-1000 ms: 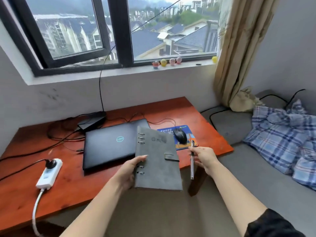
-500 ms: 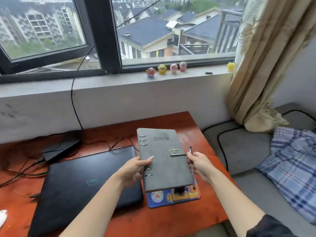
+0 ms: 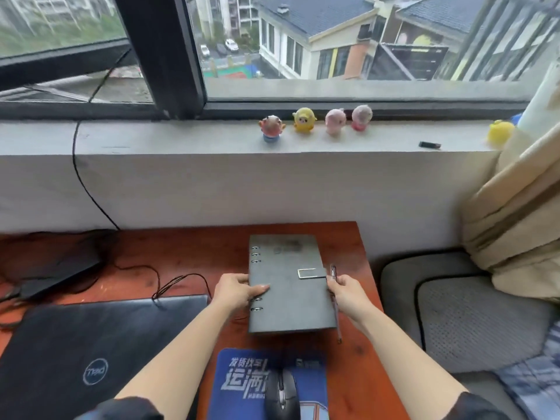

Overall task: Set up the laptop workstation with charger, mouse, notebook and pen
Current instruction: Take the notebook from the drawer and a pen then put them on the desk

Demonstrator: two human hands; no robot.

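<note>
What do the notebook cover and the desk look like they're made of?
Notebook: matte grey cover, probably faux leather or felt, since it shows no glare; metal binder rings. Desk: reddish-brown wood or laminate, smooth with a faint sheen; the picture cannot settle which.

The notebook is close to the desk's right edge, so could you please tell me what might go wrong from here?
1. The pen, pinched by the right hand beside the notebook, is near the right edge of the desk; released there, it could roll off.
2. A thin cable runs by the left hand at the notebook's spine; the notebook may settle on it.
</note>
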